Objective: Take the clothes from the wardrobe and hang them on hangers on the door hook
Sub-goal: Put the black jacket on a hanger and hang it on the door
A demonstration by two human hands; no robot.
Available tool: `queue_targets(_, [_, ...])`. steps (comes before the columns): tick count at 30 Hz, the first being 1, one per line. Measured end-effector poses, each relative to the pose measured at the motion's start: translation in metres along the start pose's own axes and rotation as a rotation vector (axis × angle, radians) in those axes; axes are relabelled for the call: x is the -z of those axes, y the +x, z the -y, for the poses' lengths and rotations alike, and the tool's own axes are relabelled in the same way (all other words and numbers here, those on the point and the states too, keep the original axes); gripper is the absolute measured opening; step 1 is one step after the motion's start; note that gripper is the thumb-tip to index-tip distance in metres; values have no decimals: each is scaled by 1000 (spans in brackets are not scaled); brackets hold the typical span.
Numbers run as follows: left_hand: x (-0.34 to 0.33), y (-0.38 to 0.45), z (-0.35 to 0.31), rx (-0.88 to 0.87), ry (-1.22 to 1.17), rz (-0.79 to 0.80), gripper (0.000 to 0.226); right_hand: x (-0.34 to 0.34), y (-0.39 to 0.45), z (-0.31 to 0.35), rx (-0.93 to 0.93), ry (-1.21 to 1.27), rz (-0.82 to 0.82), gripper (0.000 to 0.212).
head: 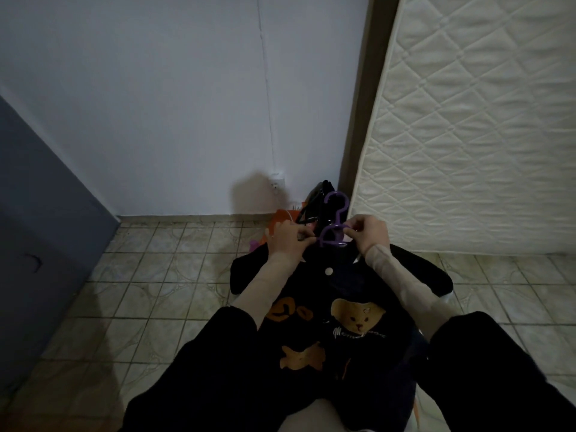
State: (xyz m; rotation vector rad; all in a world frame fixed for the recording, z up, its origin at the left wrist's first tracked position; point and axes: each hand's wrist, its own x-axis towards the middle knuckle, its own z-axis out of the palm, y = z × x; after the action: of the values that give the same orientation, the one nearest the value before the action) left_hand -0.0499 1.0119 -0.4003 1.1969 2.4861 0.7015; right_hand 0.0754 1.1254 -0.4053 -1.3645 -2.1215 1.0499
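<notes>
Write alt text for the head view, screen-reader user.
Both hands, left hand and right hand, pinch a purple hanger at the collar of a dark bear-print jacket held over a tiled floor. A quilted mattress leans at right.

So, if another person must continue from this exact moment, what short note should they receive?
Left hand: pinches the left side of the purple hanger at the jacket's collar.
Right hand: pinches the hanger's right side.
The dark jacket with bear patches lies spread in front of the person, collar away from them, with the hanger at the neck and its hook pointing up.
Done: jacket is out, hanger at the collar.
Left: check that the hanger sits in both shoulders, then carry it to the door hook, which is not in view.
</notes>
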Motion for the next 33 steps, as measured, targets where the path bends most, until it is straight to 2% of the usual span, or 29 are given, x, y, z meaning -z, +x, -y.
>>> queue_targets(4, [14,-15,3,17,-119,-95,37,12,-12,10,134,51,-52,9])
queue_targets(8, [30,-29,1,165,-193,-151,40,24,-29,23,286,27,-124,14])
queue_targets(10, [41,-39,-3,178,-251,-195,34,32,-38,36,351,3,-167,15])
queue_targets(12, [52,-48,-5,113,-273,-240,27,42,-48,49,399,1,-194,16])
queue_targets(22, [149,-79,-47,-171,-301,-495,25,98,-92,120,600,-31,-322,18])
queue_targets(30, [210,-95,-95,-272,-230,-534,28,117,-111,174,786,-102,-365,17])
queue_targets(33, [226,-98,-107,-308,-203,-531,28,125,-116,188,799,-19,-403,16])
